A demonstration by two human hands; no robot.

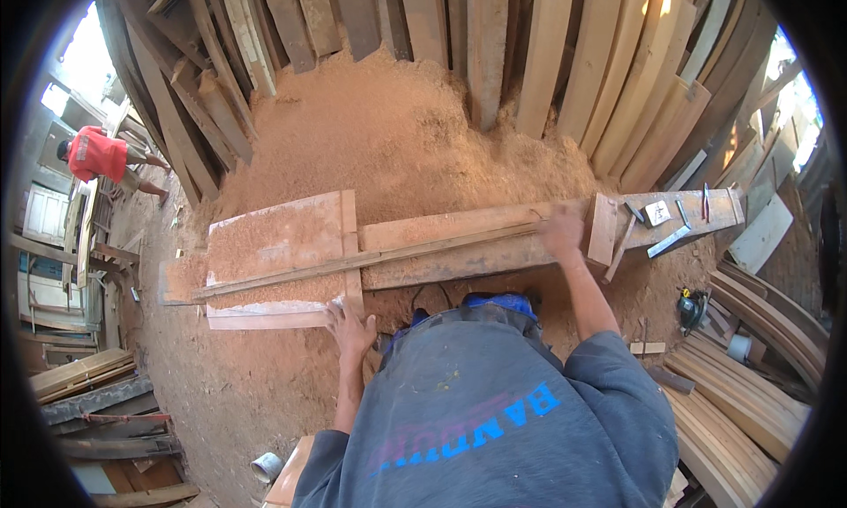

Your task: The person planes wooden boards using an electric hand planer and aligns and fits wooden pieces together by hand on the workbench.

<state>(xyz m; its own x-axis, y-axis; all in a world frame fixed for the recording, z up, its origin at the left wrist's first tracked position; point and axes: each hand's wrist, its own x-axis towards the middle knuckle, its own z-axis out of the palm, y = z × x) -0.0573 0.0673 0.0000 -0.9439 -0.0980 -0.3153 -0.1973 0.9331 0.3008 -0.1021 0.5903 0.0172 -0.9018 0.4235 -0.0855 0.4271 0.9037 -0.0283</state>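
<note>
My left hand (353, 331) is at the near right corner of a wide wooden panel (335, 206), fingers apart and touching its edge. A long thin wooden strip (397, 253) lies slantwise over the panel and along the workbench beam (476, 265). Near the strip's right end is my right hand (562, 232), smeared by motion, so its fingers and anything in them cannot be made out. Reddish sawdust covers much of the panel. Just right of that hand, a short wood block (603, 229) stands across the beam.
Small tools, including a metal square (669, 241), lie on the beam's right end. Behind it rises a large sawdust heap (371, 128) with planks (485, 49) leaning around. Stacked boards (732, 402) and a power tool (693, 309) are at right. A person in red (95, 155) stands far left.
</note>
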